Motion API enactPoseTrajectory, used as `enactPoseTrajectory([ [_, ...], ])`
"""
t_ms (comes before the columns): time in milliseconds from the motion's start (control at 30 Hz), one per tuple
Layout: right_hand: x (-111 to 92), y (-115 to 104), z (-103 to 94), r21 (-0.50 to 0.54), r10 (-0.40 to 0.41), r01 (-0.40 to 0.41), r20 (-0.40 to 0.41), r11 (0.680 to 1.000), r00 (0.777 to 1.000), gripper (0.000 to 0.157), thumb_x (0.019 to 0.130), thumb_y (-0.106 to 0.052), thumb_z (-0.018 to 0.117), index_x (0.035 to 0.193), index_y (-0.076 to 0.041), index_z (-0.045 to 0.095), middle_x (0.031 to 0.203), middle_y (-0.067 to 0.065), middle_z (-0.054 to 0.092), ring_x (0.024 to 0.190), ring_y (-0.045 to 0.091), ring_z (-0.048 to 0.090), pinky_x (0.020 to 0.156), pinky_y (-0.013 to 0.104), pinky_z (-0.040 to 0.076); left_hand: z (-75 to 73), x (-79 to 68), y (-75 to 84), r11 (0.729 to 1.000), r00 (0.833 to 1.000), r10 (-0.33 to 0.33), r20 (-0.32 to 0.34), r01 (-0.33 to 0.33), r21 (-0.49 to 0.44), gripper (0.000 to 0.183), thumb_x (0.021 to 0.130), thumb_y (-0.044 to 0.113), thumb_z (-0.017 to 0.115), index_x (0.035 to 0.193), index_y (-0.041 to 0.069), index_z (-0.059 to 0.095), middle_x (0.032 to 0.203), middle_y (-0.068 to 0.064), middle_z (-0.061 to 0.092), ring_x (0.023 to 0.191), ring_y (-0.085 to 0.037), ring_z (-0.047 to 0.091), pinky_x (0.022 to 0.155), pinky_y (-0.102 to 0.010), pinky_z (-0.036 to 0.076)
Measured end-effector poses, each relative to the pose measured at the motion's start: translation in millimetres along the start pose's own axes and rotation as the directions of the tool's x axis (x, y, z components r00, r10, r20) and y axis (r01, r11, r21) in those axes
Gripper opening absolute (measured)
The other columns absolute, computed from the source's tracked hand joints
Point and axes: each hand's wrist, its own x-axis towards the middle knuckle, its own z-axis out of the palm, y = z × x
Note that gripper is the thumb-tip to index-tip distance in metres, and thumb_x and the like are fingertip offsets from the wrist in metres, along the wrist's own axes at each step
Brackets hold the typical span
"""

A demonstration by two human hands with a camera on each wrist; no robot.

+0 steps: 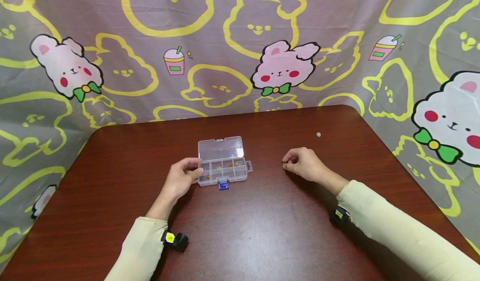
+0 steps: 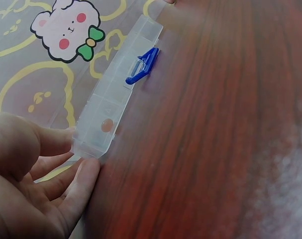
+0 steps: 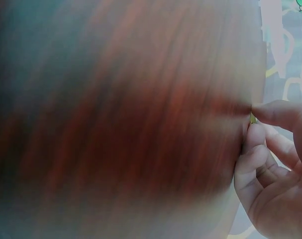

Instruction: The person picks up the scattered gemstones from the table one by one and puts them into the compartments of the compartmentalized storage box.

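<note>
In the head view a clear plastic compartment box lies on the table with its lid raised at the back. Small orange and yellowish pieces sit in several compartments; one orange piece shows through the wall in the left wrist view. My left hand grips the box's left end between thumb and fingers. To the right of the box, my right hand pinches a tiny yellowish piece between thumb and fingertip, close to the tabletop. Fingers hide most of it, so its kind is unclear.
A small whitish round piece lies on the brown table beyond my right hand. The blue latch hangs at the box's front. A patterned cloth rises behind the table and along its sides.
</note>
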Motion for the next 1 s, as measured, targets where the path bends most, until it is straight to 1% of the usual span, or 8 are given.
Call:
enactPoseTrajectory([
  [200, 0.2, -0.2, -0.6, -0.001, -0.002, 0.002, 0.005, 1.000, 1.000, 0.005, 0.084, -0.004, 0.075, 0.089, -0.005, 0.073, 0.073, -0.001, 0.064, 0.064, 0.013, 0.054, 0.055, 0.027, 0.044, -0.1, 0.6, -0.6, 1.000, 1.000, -0.001, 0.003, 0.001, 0.004, 0.031, 0.095, -0.003, 0.065, 0.125, -0.006, 0.063, 0.119, -0.026, 0.064, 0.085, -0.016, 0.064, 0.075, -0.031, 0.060],
  [533, -0.2, -0.6, -0.6, 0.000, -0.014, 0.014, 0.012, 1.000, 1.000, 0.003, 0.085, -0.003, 0.075, 0.088, -0.003, 0.073, 0.073, -0.001, 0.064, 0.063, 0.013, 0.053, 0.054, 0.026, 0.043, -0.2, 0.4, -0.6, 1.000, 1.000, -0.003, 0.005, 0.003, 0.013, 0.031, 0.096, -0.002, 0.064, 0.126, -0.004, 0.063, 0.120, -0.025, 0.063, 0.090, -0.020, 0.066, 0.080, -0.035, 0.060],
  [1000, 0.0, -0.1, -0.2, -0.026, -0.011, 0.011, 0.009, 1.000, 1.000, 0.004, 0.085, -0.004, 0.076, 0.086, -0.005, 0.073, 0.073, -0.002, 0.065, 0.065, 0.013, 0.054, 0.056, 0.027, 0.044, -0.2, 0.7, -0.2, 1.000, 1.000, -0.009, -0.002, 0.009, 0.016, 0.031, 0.095, -0.002, 0.065, 0.126, -0.003, 0.064, 0.120, -0.024, 0.064, 0.083, -0.016, 0.062, 0.076, -0.028, 0.059],
])
